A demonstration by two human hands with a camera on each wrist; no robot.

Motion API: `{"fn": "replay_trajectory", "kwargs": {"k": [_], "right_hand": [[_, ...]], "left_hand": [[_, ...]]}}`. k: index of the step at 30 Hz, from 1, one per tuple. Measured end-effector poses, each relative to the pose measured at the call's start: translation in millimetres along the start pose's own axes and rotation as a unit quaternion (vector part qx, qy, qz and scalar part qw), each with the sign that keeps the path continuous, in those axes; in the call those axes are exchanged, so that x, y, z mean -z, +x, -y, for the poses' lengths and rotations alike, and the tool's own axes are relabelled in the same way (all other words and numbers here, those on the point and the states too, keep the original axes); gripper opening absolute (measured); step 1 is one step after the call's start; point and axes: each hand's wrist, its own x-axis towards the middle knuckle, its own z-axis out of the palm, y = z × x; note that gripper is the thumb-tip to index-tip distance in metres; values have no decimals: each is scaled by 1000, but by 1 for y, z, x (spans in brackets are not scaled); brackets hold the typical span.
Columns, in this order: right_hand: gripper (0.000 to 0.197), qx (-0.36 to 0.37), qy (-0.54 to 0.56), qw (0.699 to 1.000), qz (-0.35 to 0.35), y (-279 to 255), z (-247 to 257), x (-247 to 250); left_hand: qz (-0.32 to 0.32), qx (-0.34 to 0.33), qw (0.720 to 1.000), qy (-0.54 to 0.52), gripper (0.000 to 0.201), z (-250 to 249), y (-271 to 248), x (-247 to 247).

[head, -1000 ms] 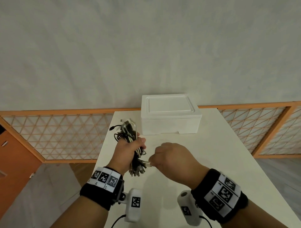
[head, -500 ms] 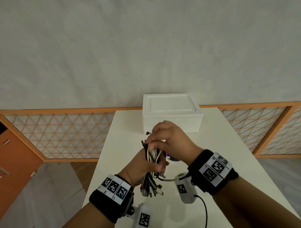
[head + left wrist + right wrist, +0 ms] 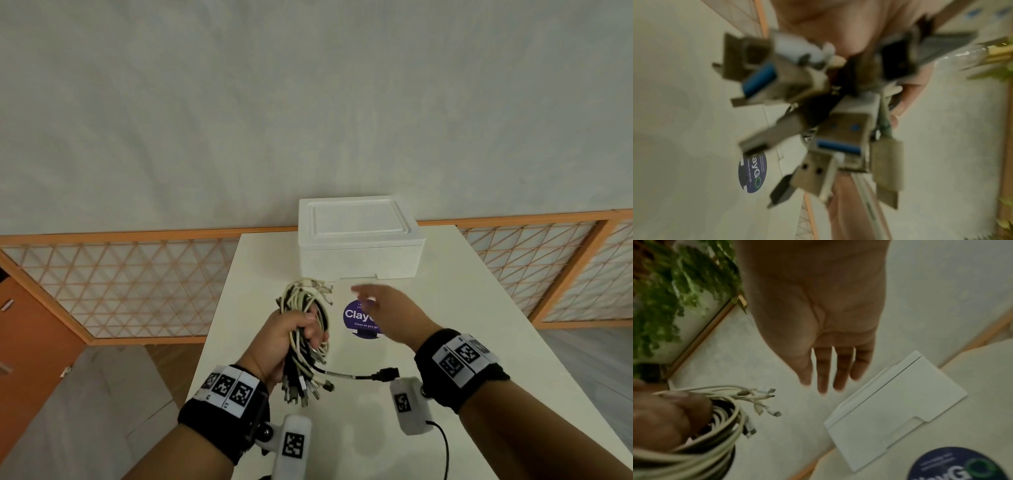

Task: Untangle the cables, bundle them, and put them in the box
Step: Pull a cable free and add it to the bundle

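My left hand [image 3: 291, 334] grips a folded bundle of white and black cables [image 3: 305, 308] upright above the white table [image 3: 462, 325]. Plug ends hang below the fist, and one black plug [image 3: 388, 373] sticks out to the right. The left wrist view shows blurred USB plugs [image 3: 838, 141] close up, under the palm. My right hand [image 3: 371, 301] hovers with straight fingers and holds nothing, to the right of the bundle and in front of the white foam box [image 3: 359, 236]. The box's lid is on. In the right wrist view the fingers [image 3: 823, 374] point toward the box [image 3: 896, 410], with the bundle [image 3: 719, 421] at lower left.
A round purple sticker [image 3: 358, 320] lies on the table under my right hand. An orange lattice railing [image 3: 120, 277] runs behind the table on both sides. A grey wall stands beyond it. Green plants [image 3: 674, 288] show in the right wrist view.
My right hand has let go of the cables and moved off to the right, fingers now straight. The left hand keeps hold of the bundle, which has swung upright.
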Motion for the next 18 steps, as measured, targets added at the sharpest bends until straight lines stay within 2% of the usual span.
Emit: {"fn": "replay_trajectory", "kwargs": {"k": [2,4,6,8,10,11,13,14,16,18], "right_hand": [[40,17,-35,986,163,-13,-7,-13],[44,19,89,948,306,-35,-1,-29],[44,-10,244,905,348,-55,7,-39],[35,-36,321,886,332,-64,16,-37],[27,-41,316,896,309,-67,23,-26],[30,-21,270,917,292,-66,24,-19],[27,73,66,966,239,-61,31,-4],[24,145,-62,968,196,-58,35,1],[18,314,-236,918,62,-52,45,7],[15,419,-271,865,-58,-47,54,10]], "left_hand": [[-37,5,999,-25,8,-2,3,6],[-54,0,998,-38,8,-3,6,8],[-62,-10,998,-24,7,-4,7,9],[-72,-21,997,17,16,-3,6,10],[-81,-28,995,51,16,-2,5,11],[-83,-28,994,59,13,0,5,10],[-76,-20,994,79,12,2,4,10],[-64,-12,993,95,15,4,4,9],[-20,4,992,127,25,9,3,4],[17,11,989,145,42,12,0,-7]]}}
